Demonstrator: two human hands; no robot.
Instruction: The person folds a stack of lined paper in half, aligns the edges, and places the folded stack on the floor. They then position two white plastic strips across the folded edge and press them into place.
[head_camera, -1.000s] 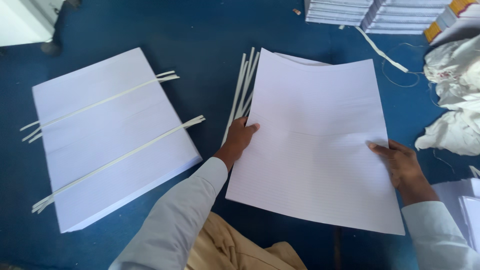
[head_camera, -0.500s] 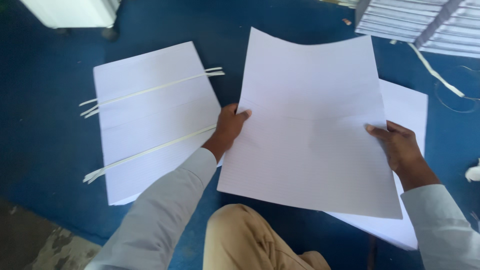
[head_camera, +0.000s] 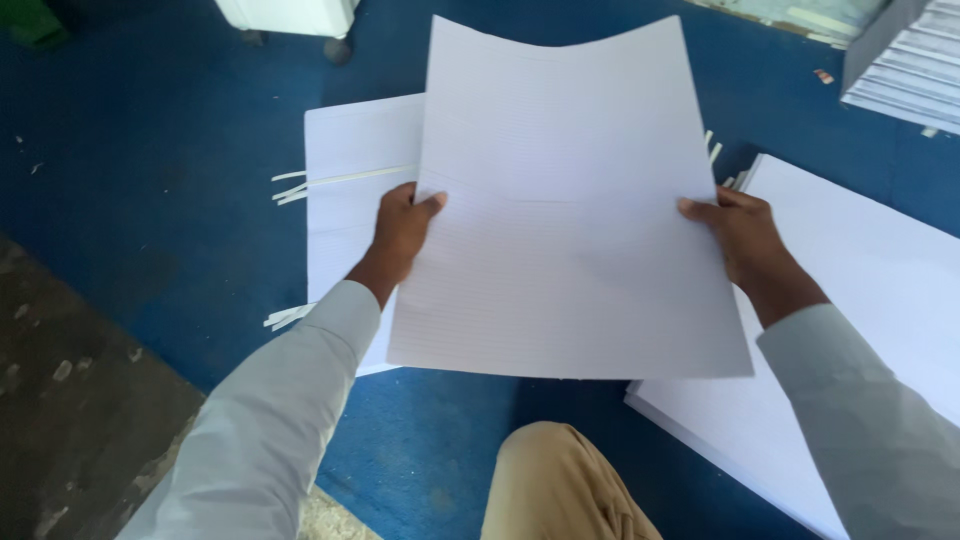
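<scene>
Since a moment ago, the ruled sheet (head_camera: 570, 210) has risen off the right stack (head_camera: 870, 290) and now hangs above the blue mat (head_camera: 150, 150), between 2 stacks. Left hand (head_camera: 400, 228) and right hand (head_camera: 742, 232) pinch its side edges. Left stack (head_camera: 350, 220) carries 2 visible bunches of white strips (head_camera: 300, 185); 1 sheet lifted.

Held sheet (head_camera: 570, 210) above floor (head_camera: 150, 150); strapped paper stack (head_camera: 350, 200) lying left beneath it, second paper stack (head_camera: 870, 290) right, more stacks (head_camera: 905, 70) far right behind.
</scene>
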